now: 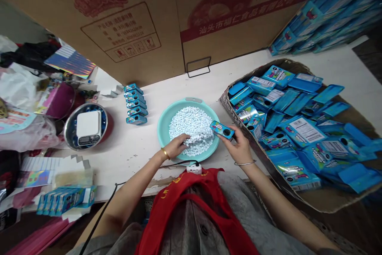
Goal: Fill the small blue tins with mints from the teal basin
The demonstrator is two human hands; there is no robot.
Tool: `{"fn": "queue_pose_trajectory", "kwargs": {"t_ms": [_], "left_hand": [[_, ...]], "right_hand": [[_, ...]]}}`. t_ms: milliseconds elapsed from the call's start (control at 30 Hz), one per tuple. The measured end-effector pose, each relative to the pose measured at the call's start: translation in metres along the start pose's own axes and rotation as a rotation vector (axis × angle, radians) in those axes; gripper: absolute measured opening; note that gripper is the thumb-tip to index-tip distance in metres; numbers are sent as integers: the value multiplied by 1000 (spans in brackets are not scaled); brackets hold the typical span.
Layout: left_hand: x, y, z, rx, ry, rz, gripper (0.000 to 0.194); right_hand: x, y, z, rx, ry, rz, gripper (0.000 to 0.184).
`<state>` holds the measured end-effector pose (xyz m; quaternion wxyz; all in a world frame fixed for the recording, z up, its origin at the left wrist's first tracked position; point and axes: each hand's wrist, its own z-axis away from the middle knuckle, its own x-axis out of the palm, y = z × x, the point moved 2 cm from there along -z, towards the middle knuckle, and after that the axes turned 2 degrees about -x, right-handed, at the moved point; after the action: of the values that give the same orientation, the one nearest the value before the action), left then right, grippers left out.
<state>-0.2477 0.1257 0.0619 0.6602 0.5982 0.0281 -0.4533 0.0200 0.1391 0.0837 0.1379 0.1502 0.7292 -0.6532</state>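
A pale teal plastic basin (162,129) stands on the white table, holding a heap of small white tablets (191,124). My left hand (176,146) rests on the heap, its fingers sunk among the tablets. Whether it grips any of them is hidden. My right hand (237,144) pinches a small blue printed box (221,129) at the basin's right rim, with a round hole showing in the box's face. A gold bangle circles my left wrist and a thin silver one circles my right.
A row of small blue boxes (134,104) stands behind the basin. To the right, a cardboard tray (310,203) holds many flat blue boxes. A digital scale (88,129) sits in a steel bowl at left, among plastic bags (20,92). A large carton (98,28) stands behind the table.
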Motion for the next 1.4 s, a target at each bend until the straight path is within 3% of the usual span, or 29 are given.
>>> {"fn": "queue_pose_trajectory", "kwargs": {"t_ms": [133,267,467,600,700,800,867,967,1033,1133,1200,1300,1400], "left_hand": [[-52,38,18,53,26,-77,30],[-82,79,17,42,-49,-251,28],[-86,131,0,-141,-272,-649,34],[-80,164,-5,-222,-270,-849,35],[-75,172,-5,-198,-254,-905,26],[-78,160,-2,-155,-211,-871,25],[-84,139,1,-104,-150,-794,26],[-88,90,-1,-81,1,-635,29],[-79,48,-10,-148,103,-574,31],[-45,-7,-30,-293,106,-584,35],[-13,-27,-41,-307,59,-556,37],[29,-32,-46,-243,14,-462,40],[53,-25,-40,-182,-36,-365,44]], "right_hand": [[11,-3,-2,-182,-57,172,41],[32,-8,-5,-387,-121,273,37],[54,-15,-4,-500,-211,329,37],[57,-14,-2,-515,-226,342,37],[58,-10,-2,-506,-224,345,35],[57,-6,-4,-469,-234,351,36],[56,-3,-6,-437,-242,351,36],[53,-2,-9,-408,-233,354,38],[49,-2,-10,-396,-213,356,39],[40,-4,-10,-352,-168,345,41],[32,-5,-10,-279,-144,333,43],[20,-7,-11,-155,-107,291,47],[9,-10,-11,-89,-49,232,47]]}}
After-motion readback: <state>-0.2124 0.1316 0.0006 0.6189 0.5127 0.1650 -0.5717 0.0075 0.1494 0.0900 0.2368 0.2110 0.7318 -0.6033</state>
